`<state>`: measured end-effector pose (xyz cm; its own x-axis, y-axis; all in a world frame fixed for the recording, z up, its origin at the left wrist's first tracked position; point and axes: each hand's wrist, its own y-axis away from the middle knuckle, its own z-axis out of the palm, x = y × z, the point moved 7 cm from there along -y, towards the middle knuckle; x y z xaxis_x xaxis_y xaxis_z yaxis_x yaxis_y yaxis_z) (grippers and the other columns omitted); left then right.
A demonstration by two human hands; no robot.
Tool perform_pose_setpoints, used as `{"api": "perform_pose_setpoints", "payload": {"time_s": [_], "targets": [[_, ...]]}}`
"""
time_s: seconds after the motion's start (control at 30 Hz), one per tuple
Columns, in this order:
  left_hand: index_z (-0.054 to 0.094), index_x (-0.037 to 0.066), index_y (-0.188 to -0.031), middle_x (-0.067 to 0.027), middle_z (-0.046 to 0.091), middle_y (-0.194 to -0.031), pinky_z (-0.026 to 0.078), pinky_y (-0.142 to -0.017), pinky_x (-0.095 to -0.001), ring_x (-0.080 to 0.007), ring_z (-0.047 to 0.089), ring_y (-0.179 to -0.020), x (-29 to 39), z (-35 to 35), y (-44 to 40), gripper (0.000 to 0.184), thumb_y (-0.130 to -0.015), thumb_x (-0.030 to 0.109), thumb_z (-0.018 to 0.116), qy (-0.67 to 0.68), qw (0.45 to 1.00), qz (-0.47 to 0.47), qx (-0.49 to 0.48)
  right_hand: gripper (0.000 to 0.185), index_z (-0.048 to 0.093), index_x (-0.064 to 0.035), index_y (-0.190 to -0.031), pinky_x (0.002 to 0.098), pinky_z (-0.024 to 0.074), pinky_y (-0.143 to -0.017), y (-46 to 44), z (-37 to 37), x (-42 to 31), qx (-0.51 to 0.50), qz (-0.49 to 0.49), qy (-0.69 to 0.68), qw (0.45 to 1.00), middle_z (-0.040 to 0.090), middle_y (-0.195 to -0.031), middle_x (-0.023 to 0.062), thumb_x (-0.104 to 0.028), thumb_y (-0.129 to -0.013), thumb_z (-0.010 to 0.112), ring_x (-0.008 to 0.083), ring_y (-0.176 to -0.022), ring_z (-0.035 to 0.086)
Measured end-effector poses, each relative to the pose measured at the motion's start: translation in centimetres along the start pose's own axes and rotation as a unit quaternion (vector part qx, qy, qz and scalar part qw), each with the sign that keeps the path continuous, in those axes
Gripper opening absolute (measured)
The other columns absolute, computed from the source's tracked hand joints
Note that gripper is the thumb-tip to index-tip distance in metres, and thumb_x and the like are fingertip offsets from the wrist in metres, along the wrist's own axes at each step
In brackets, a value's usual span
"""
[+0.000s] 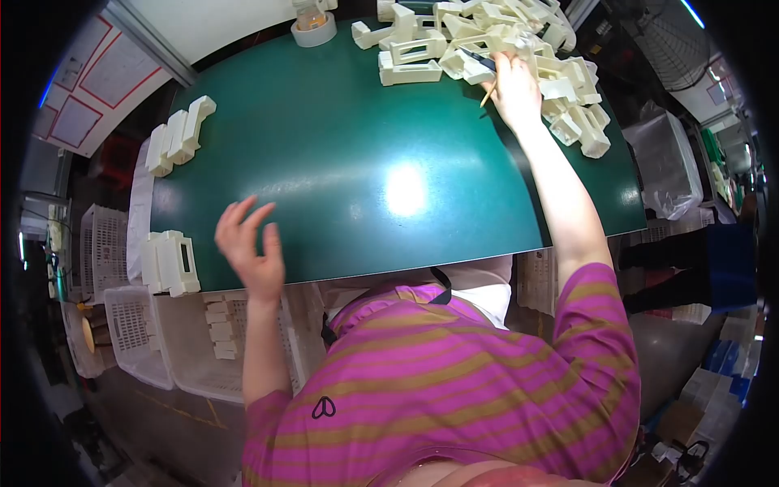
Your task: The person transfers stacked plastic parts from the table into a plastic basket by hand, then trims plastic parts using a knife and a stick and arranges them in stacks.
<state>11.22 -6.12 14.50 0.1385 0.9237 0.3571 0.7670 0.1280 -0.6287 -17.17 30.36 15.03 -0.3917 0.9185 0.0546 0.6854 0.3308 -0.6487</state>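
My right hand [518, 89] reaches to the far right of the green table [341, 162], at the near side of a heap of cream plastic parts [568, 85]. Its fingers are closed, and a thin wood-coloured stick [488, 94] pokes out below them. A dark, slim piece [479, 59] shows beside the fingertips; whether it belongs to the stick I cannot tell. Whether the fingers also grip a plastic part is hidden. My left hand [253, 250] hovers over the table's near left edge, fingers apart, holding nothing.
Two groups of cream parts stand along the left edge, a far row [180, 136] and a near one [170, 264]. A roll of tape [313, 31] sits at the back. Plastic crates [138, 333] are on the floor at left. Another person's dark-clothed legs [669, 268] show at right.
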Motion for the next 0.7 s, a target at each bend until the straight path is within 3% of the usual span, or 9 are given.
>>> {"api": "perform_pose_setpoints", "payload": {"time_s": [0.17, 0.23, 0.3, 0.37, 0.4, 0.43, 0.5, 0.6, 0.7], "targets": [[0.056, 0.005, -0.130, -0.0126, 0.050, -0.137, 0.032, -0.111, -0.0416, -0.0277, 0.043, -0.132, 6.1, 7.4, -0.4, 0.042, -0.089, 0.011, 0.061, 0.388, 0.896, -0.030, -0.214, 0.032, 0.063, -0.0074, -0.108, 0.0338, 0.0515, -0.074, 1.1, -8.3, -1.1, 0.143, -0.032, -0.184, 0.972, 0.064, -0.083, 0.0050, -0.003, -0.077, 0.071, 0.0219, -0.081, 0.062], [0.033, 0.005, -0.147, -0.0155, 0.042, -0.143, 0.029, -0.114, -0.0427, -0.0291, 0.039, -0.136, 9.0, 10.1, -0.3, 0.070, -0.086, 0.015, 0.066, 0.604, 0.752, -0.148, -0.218, 0.025, 0.063, -0.0038, -0.105, 0.0280, 0.0490, -0.075, 4.4, -8.7, -1.0, 0.041, 0.192, -0.591, 0.783, 0.063, -0.088, 0.0001, -0.002, -0.081, 0.070, 0.0121, -0.083, 0.059], [0.015, 0.007, -0.153, -0.0164, 0.036, -0.147, 0.030, -0.114, -0.0434, -0.0311, 0.038, -0.137, 12.7, 12.6, -0.2, 0.089, -0.083, 0.018, 0.069, 0.723, 0.627, -0.154, -0.245, 0.023, 0.062, -0.0002, -0.104, 0.0250, 0.0468, -0.077, 7.5, -11.8, -5.3, -0.056, 0.218, -0.661, 0.716, 0.061, -0.092, -0.0019, -0.003, -0.083, 0.070, 0.0076, -0.086, 0.055], [0.018, 0.004, -0.151, -0.0133, 0.035, -0.149, 0.032, -0.112, -0.0388, -0.0259, 0.035, -0.139, 18.6, 14.2, 2.1, 0.084, -0.084, 0.011, 0.068, 0.812, 0.379, -0.253, -0.364, 0.030, 0.061, 0.0007, -0.105, 0.0252, 0.0471, -0.079, 13.4, -11.3, -6.4, -0.147, 0.237, -0.642, 0.714, 0.061, -0.093, -0.0001, -0.003, -0.078, 0.073, 0.0092, -0.086, 0.055], [0.020, 0.004, -0.150, -0.0121, 0.039, -0.145, 0.033, -0.110, -0.0391, -0.0261, 0.039, -0.135, 20.1, 14.9, 3.8, 0.081, -0.085, 0.012, 0.068, 0.779, 0.337, -0.302, -0.434, 0.035, 0.061, -0.0001, -0.109, 0.0252, 0.0475, -0.078, 16.2, -11.5, -6.7, -0.198, 0.297, -0.638, 0.682, 0.061, -0.094, 0.0003, -0.002, -0.076, 0.074, 0.0093, -0.085, 0.056], [0.022, 0.004, -0.149, -0.0112, 0.043, -0.140, 0.036, -0.108, -0.0397, -0.0257, 0.045, -0.129, 22.4, 14.8, 4.4, 0.076, -0.088, 0.018, 0.065, 0.782, 0.339, -0.273, -0.446, 0.042, 0.061, -0.0020, -0.115, 0.0234, 0.0472, -0.077, 18.3, -12.5, -5.5, -0.170, 0.288, -0.565, 0.755, 0.060, -0.097, 0.0010, 0.000, -0.075, 0.073, 0.0092, -0.085, 0.056], [0.022, 0.004, -0.149, -0.0135, 0.043, -0.141, 0.038, -0.107, -0.0414, -0.0267, 0.047, -0.128, 24.9, 16.1, 6.8, 0.072, -0.092, 0.026, 0.061, 0.779, 0.216, -0.289, -0.512, 0.048, 0.058, -0.0043, -0.123, 0.0207, 0.0457, -0.074, 22.0, -14.9, -3.5, -0.130, 0.332, -0.511, 0.782, 0.060, -0.099, 0.0014, 0.001, -0.077, 0.072, 0.0061, -0.078, 0.053], [0.023, 0.005, -0.148, -0.0190, 0.041, -0.144, 0.042, -0.106, -0.0473, -0.0299, 0.049, -0.127, 26.9, 16.6, 9.8, 0.067, -0.096, 0.030, 0.056, 0.748, 0.066, -0.372, -0.546, 0.049, 0.053, -0.0048, -0.133, 0.0189, 0.0434, -0.070, 27.3, -18.3, -1.1, -0.123, 0.407, -0.497, 0.756, 0.059, -0.098, 0.0019, 0.000, -0.086, 0.067, 0.0027, -0.070, 0.045], [0.024, 0.007, -0.148, -0.0191, 0.042, -0.144, 0.043, -0.106, -0.0482, -0.0299, 0.051, -0.126, 27.8, 17.1, 11.5, 0.064, -0.098, 0.033, 0.054, 0.693, 0.113, -0.395, -0.593, 0.047, 0.053, -0.0054, -0.135, 0.0214, 0.0459, -0.071, 30.8, -20.4, -0.8, -0.103, 0.435, -0.430, 0.784, 0.063, -0.099, 0.0049, -0.003, -0.090, 0.065, 0.0070, -0.072, 0.052]]}}
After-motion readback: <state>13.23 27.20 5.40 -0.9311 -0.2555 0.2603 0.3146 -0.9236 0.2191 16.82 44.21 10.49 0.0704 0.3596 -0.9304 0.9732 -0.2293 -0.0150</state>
